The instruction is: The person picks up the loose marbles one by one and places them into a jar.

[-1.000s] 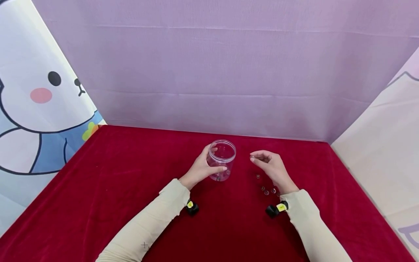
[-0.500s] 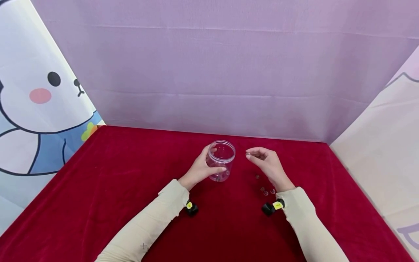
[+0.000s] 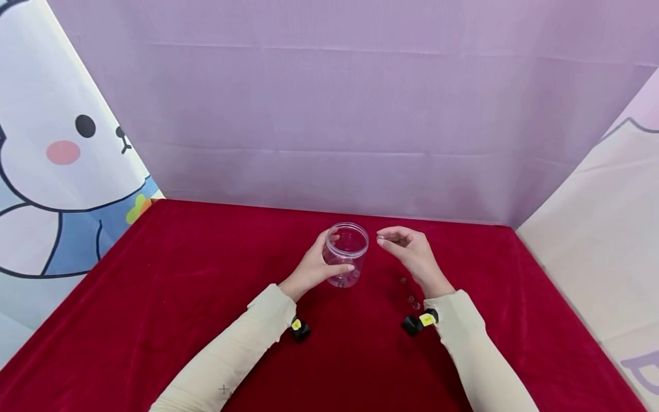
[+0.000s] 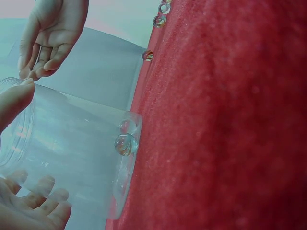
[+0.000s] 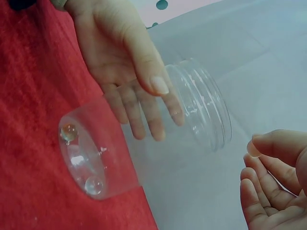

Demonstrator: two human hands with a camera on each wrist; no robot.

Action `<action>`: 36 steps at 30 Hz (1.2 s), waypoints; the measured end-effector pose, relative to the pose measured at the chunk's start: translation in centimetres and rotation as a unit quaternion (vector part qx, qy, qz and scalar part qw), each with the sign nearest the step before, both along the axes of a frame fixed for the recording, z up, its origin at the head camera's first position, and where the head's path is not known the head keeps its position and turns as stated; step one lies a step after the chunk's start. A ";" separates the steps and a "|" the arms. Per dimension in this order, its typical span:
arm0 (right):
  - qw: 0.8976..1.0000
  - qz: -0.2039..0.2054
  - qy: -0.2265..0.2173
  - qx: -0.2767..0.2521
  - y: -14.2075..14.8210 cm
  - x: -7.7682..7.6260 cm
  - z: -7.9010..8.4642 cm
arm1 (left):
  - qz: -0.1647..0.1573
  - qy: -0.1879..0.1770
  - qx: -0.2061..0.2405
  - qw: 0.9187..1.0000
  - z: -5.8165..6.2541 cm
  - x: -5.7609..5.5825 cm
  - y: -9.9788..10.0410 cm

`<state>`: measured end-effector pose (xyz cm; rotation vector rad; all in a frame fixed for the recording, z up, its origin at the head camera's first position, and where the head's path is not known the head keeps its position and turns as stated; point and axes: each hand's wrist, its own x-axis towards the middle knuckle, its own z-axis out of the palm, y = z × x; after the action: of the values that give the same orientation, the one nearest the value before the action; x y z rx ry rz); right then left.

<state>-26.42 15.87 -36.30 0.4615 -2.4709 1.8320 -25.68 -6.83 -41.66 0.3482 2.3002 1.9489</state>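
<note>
My left hand (image 3: 315, 266) grips a clear plastic jar (image 3: 348, 252) from its left side, fingers behind it and thumb across the front. The jar has an uncovered, threaded mouth. A couple of glass marbles (image 5: 69, 132) lie at its bottom in the right wrist view. Just right of the rim, my right hand (image 3: 412, 252) pinches a small clear marble (image 5: 253, 150) between thumb and fingertips. It is apart from the jar. In the left wrist view, that marble is hidden by the fingers.
Several loose marbles (image 3: 411, 299) lie on the red cloth (image 3: 216, 274) below the right hand, partly hidden by the wrist. A lilac cloth backdrop (image 3: 329, 114) stands behind the table, with a cartoon-print curtain (image 3: 77, 229) on the left and a pale one (image 3: 607, 240) on the right.
My right hand has moved left and slightly up toward the jar's mouth with the marble pinched in it. The left hand and jar have stayed nearly still.
</note>
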 end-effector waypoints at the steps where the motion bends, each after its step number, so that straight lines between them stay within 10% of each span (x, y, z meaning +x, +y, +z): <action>1: 1.000 0.002 0.001 -0.001 -0.1 0.0 0.1 | -0.001 -0.001 0.000 1.000 0.0 0.0 0.0; 17: 0.999 0.035 0.003 -0.005 -1.6 0.1 0.6 | 0.002 0.006 -0.002 1.000 -0.1 0.3 0.0; 24: 0.999 0.038 0.006 0.002 -2.1 -0.1 0.8 | -0.021 -0.011 0.004 1.000 2.9 1.9 -0.2; 36: 0.999 0.035 0.010 0.015 -2.2 -0.1 0.6 | -0.018 -0.010 0.003 1.000 2.9 1.8 -0.2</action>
<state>-26.56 13.62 -35.73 0.5734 -2.5021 1.8086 -23.88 -6.99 -38.71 0.3673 2.2602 1.9338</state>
